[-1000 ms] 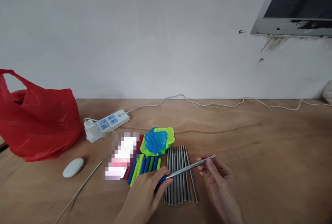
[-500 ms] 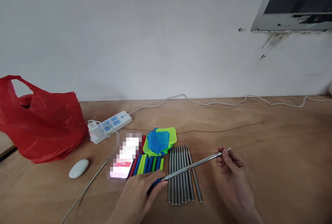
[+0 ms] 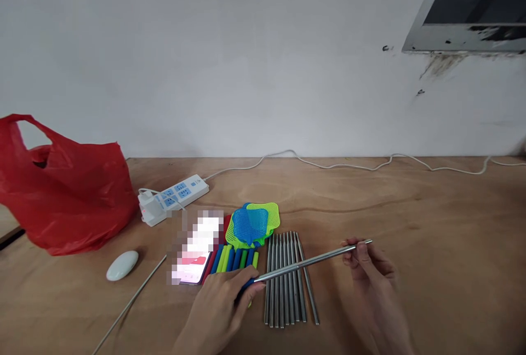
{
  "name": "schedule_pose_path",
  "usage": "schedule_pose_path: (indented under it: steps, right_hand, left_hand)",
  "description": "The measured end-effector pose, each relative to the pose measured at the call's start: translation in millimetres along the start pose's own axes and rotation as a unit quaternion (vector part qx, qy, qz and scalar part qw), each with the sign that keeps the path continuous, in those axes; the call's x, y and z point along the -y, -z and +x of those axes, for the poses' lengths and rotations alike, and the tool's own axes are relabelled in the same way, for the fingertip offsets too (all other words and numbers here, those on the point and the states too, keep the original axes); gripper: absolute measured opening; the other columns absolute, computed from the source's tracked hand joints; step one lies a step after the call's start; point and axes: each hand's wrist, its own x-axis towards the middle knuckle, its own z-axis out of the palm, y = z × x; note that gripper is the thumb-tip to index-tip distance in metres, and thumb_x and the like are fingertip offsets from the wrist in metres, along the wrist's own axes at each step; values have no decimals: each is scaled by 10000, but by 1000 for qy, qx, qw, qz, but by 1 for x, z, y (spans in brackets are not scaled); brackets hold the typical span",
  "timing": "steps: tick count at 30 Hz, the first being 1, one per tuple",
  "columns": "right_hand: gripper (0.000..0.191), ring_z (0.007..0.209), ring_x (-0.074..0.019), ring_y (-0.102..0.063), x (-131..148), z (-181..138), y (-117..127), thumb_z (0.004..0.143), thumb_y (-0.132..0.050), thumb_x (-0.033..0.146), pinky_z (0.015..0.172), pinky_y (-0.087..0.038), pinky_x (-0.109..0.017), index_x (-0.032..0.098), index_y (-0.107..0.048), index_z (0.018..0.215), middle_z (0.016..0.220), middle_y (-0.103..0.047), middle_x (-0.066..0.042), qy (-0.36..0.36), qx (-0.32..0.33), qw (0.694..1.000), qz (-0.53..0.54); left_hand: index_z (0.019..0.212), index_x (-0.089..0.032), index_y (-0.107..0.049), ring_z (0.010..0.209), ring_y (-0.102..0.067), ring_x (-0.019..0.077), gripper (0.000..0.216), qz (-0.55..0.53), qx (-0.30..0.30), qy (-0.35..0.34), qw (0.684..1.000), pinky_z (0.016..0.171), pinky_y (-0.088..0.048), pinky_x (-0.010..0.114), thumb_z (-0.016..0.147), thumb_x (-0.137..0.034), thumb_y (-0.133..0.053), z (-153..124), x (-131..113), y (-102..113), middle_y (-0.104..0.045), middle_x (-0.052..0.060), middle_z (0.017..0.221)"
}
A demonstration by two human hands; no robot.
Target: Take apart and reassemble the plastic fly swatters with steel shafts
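A thin metal rod with a blue handle [image 3: 306, 263] slants up to the right between my two hands. My left hand [image 3: 219, 303] is wrapped round its blue handle, which the fingers partly hide. Near the rod's far tip, my right hand [image 3: 376, 284] pinches it between thumb and fingers. Below it on the table lies a row of several metal rods [image 3: 285, 284], side by side. Coloured handle tubes [image 3: 232, 259] in blue, yellow, green and red lie just beyond my left hand. Behind them are stacked mesh fly swatter heads [image 3: 250, 223] in blue and yellow-green.
A lit phone [image 3: 197, 251], partly blurred out, lies left of the tubes. Further left are a white mouse-shaped object [image 3: 122, 265], a thin rod or cable [image 3: 131, 303] and a red plastic bag [image 3: 78, 196]. A white power strip [image 3: 175, 200] trails its cord [image 3: 329, 166] along the wall.
My right hand has shifted slightly right and down with the rod's tip. My left hand keeps its grip on the blue handle. The view has shifted slightly.
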Motion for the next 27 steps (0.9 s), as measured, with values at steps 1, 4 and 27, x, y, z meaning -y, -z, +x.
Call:
schedule_pose_path:
  steps: [1,4,27]
  right_hand:
    - [287,655,-103,-608,-4,-5,-4,568,-927,442,623,-531,-186,249,-800,738,772,-743,0,-8,7,1000,-19]
    - [272,697,-143,-604,-16,-21,-14,660,-863,488,622,-512,-242,245,-804,768,816,-720,-20,-23,97,993,-71]
    - [280,600,-145,-620,-19,-18,-21,761,-800,434,569,-537,-271,194,-793,906,834,-762,-79,-71,138,987,-41]
  left_hand:
    - [934,-243,-658,703,-714,225,403,0,-4,-11,1000,580,-449,261,1053,-429,-320,2,-4,-2,-749,16,797]
    - [924,-235,-643,639,-702,227,404,-1,-30,-15,999,539,-421,271,1057,-418,-309,8,-17,-8,-735,11,744]
    - [942,-241,-593,754,-694,219,274,-92,55,40,993,617,-437,262,1034,-349,-360,9,-28,-16,-716,8,816]
